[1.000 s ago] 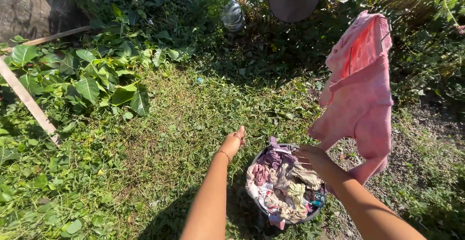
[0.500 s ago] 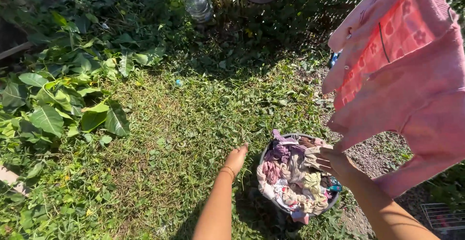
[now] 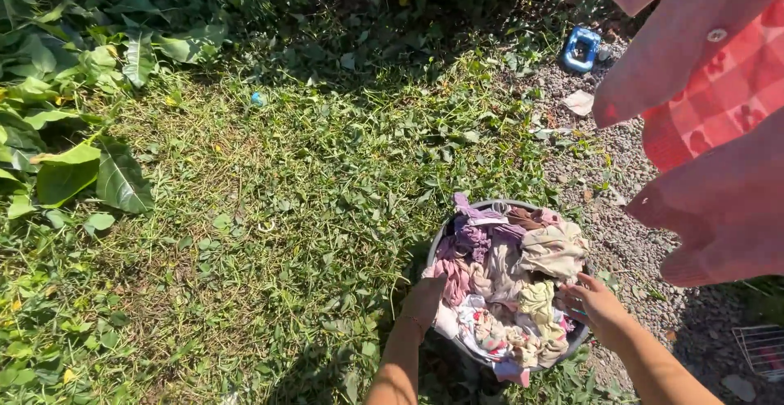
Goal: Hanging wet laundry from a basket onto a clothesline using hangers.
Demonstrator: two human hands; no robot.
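Head view, looking down. Round grey basin (image 3: 443, 233) sits on the ground where grass (image 3: 269, 233) meets gravel (image 3: 621, 168), piled with wrung, twisted laundry (image 3: 510, 282): purple, pink, beige, pale green and white pieces, ropey and crumpled.

Left hand (image 3: 425, 300) is at the basin's left edge, resting on the pink and white cloth there. Its fingers curl down into the fabric; can't tell whether they actually pinch anything. Right hand (image 3: 594, 303) is at the right side of the pile, fingers (image 3: 572, 292) slightly spread and bent, tips touching the pale cloth, not closed around it.

Obstruction: a pink garment (image 3: 710, 119) hangs close to the camera and blocks the upper right (soft knit, with a checked red and pink panel and a small round button). It is out of focus.

Around: broad green leaves (image 3: 82, 160) on the left, dense and glossy. Small blue plastic object (image 3: 581, 48) on the gravel at the top, well apart from the basin. A tiny pale blue speck (image 3: 258, 99) lies in the grass. White wire grid (image 3: 763, 348) at the lower right corner, partly cut off. Strong sun, hard shadows under the basin.
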